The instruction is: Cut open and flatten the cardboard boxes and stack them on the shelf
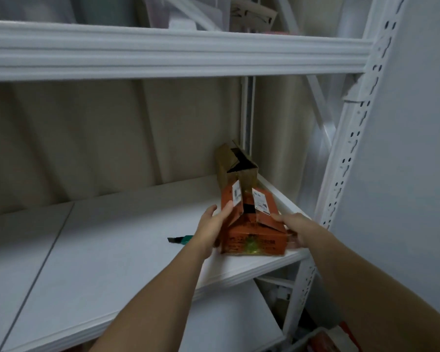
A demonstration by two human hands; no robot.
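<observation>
An orange cardboard box (254, 236) with raised top flaps and white labels stands on the white shelf (112, 250) near its right end. My left hand (210, 231) holds its left side, thumb on a flap. My right hand (294, 229) grips its right side, thumb on the right flap, fingers hidden behind the box. A plain brown box (235, 168) with an open top stands just behind it. A teal-handled cutter (182, 240) lies on the shelf, partly hidden by my left hand.
A white shelf beam (163, 54) crosses overhead. A perforated white upright (351, 153) stands right of the boxes, with a white wall beyond. A beige curtain hangs behind the shelf. A bin with red items (323, 341) sits low at the right.
</observation>
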